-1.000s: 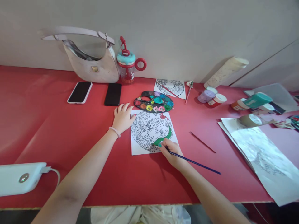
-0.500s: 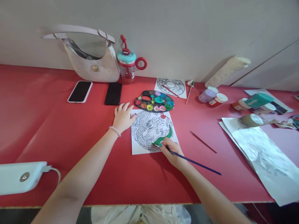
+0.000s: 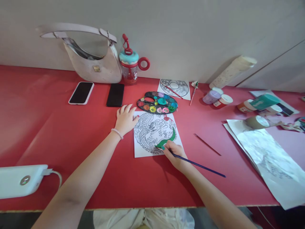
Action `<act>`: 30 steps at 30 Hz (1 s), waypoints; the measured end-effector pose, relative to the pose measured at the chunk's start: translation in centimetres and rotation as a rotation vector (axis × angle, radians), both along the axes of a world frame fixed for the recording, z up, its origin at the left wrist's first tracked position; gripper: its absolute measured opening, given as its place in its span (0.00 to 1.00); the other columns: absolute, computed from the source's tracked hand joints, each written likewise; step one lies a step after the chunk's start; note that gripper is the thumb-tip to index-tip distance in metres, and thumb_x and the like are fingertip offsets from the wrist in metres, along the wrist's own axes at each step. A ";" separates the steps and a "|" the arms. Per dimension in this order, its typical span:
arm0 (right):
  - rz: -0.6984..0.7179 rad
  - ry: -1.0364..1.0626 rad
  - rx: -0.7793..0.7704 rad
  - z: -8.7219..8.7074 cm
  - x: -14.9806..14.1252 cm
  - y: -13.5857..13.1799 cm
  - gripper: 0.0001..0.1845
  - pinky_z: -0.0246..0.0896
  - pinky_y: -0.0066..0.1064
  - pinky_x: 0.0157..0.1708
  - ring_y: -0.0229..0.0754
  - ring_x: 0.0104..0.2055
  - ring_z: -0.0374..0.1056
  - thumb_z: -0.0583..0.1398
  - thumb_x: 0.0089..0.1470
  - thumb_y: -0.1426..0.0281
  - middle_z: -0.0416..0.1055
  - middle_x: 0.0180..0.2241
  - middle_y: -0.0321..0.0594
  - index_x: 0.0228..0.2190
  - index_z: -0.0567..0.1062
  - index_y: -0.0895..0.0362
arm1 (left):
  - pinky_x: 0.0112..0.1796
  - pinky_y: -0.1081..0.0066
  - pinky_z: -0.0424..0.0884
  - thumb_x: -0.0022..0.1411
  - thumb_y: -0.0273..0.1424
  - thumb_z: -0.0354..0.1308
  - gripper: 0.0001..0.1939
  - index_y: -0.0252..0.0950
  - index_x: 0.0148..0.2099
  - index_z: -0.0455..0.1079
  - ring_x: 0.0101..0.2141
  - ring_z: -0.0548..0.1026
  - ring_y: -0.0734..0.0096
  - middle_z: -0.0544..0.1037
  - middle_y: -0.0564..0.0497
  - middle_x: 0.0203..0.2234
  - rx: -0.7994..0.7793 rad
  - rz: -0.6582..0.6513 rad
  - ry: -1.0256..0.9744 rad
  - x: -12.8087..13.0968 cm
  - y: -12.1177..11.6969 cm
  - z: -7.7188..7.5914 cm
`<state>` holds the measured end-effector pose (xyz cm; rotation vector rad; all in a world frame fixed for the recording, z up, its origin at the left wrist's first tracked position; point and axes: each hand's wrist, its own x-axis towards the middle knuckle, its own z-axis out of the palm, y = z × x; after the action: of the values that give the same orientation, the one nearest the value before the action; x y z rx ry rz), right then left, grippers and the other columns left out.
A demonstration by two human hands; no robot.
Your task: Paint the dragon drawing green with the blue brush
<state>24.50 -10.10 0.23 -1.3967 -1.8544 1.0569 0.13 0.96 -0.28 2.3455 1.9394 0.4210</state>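
Note:
A white sheet with a black dragon outline (image 3: 152, 133) lies on the red table (image 3: 47, 127); part of the dragon's body is painted green. My right hand (image 3: 175, 154) is closed round a blue paintbrush (image 3: 200, 165), whose tip touches the green patch near the sheet's lower right. My left hand (image 3: 125, 119) lies flat with fingers spread on the sheet's left edge, a bead bracelet on its wrist. Just beyond the sheet sits a black palette (image 3: 157, 103) with several paint colours.
Two phones (image 3: 81, 93) (image 3: 115, 94), a pale handbag (image 3: 92, 63) and a lidded cup (image 3: 130, 68) stand at the back. Paint jars (image 3: 215, 97), a loose thin brush (image 3: 207, 144) and large drawings (image 3: 267, 156) are on the right. A white power bank (image 3: 20, 181) lies front left.
The brush tip and my right hand have barely shifted over the green area. My left hand stays put. The view has tilted slightly.

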 end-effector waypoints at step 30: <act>0.028 0.004 0.035 0.0 0.1 0.0 0.15 0.43 0.26 0.20 0.33 0.21 0.46 0.53 0.56 0.67 0.51 0.18 0.29 0.21 0.54 0.53 | 0.59 0.45 0.57 0.67 0.35 0.53 0.23 0.32 0.61 0.67 0.62 0.59 0.45 0.65 0.39 0.62 -0.004 0.001 -0.017 0.1 -0.1 0.1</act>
<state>24.61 -10.10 0.24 -1.3514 -1.8859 1.0357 0.20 0.89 -0.16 2.3307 1.9327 0.4345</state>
